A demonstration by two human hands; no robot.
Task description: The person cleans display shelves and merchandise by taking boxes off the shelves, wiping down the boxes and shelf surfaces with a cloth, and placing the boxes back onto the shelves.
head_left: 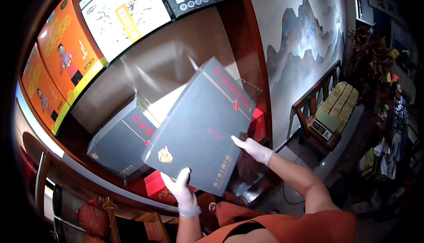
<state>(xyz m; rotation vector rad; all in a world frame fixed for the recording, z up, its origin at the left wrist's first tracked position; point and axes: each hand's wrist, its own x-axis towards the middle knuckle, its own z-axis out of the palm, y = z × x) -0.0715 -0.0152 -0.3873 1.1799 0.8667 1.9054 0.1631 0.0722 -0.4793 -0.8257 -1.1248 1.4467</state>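
A large grey box [201, 130] with red and gold lettering and a gold emblem is tilted in front of the shelf. My left hand [180, 191], in a white glove, grips its lower left edge, with the thumb on the front face. My right hand [254, 149], also gloved in white, holds the box's right edge, thumb on the front; its other fingers are hidden or in shadow. Behind and to the left, a similar grey box [119, 139] sits in the shelf compartment, partly covered by the held one.
Orange boxes [68, 44] and a white box [126, 13] stand on the upper shelf. Red boxes [154, 185] lie low by the shelf. At right are a wooden bench [304, 106] with a scale [324, 126] on it, and a cable on the floor.
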